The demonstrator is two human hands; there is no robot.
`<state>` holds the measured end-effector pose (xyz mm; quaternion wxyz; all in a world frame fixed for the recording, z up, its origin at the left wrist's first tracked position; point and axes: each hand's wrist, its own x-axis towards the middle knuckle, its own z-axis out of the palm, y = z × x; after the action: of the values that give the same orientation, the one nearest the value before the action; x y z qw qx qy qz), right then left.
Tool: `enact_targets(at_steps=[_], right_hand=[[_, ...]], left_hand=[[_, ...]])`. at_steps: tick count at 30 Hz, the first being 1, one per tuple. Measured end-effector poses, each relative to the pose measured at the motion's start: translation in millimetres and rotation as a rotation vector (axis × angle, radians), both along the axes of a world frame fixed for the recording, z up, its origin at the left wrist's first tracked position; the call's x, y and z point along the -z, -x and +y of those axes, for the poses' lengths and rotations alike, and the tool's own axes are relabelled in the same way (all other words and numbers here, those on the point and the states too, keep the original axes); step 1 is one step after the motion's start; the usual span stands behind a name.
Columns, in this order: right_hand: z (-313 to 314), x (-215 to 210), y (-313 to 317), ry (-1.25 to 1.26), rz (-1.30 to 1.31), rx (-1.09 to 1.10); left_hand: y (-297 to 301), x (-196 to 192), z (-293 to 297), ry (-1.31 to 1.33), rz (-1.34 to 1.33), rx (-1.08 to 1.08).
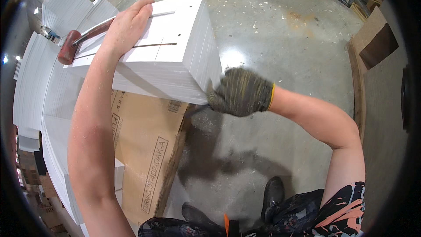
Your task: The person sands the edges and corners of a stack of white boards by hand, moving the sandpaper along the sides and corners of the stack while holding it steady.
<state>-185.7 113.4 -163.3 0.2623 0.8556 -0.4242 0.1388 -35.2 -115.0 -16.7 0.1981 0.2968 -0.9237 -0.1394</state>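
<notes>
The person is lining up a stack of white panels that sits on a brown cardboard box. The left hand is bare and lies flat on top of the stack, fingers spread out, pressing down and gripping nothing. The right hand wears a grey glove and is curled against the near corner of the stack; it is blurry, so I cannot tell if it holds anything. I think the next move needs a firm press on top and a careful push at that corner. One red-headed mallet rests on the stack, just beside the left hand. More white piles stand at the left, and two shoes show below
</notes>
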Motion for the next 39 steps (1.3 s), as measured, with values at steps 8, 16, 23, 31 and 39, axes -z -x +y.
enact_targets(at_steps=[8,16,23,31,39], right_hand=[[4.6,101.8,-13.8,-0.296,-0.055,-0.003],[-1.7,-8.1,-12.3,0.103,-0.098,0.138],[-6.7,-56.4,7.0,0.208,-0.141,0.051],[7.9,95.0,-13.6,-0.367,0.055,-0.041],[-20.4,-11.5,-0.3,0.403,-0.071,0.083]], left_hand=[[-5.6,-1.6,1.5,0.017,0.0,-0.046],[2.1,6.5,4.0,0.051,0.029,0.004],[-6.8,5.7,-0.4,0.087,-0.016,-0.043],[-5.0,-1.5,2.6,0.037,-0.042,-0.046],[-0.2,7.0,-6.2,0.108,0.004,-0.016]])
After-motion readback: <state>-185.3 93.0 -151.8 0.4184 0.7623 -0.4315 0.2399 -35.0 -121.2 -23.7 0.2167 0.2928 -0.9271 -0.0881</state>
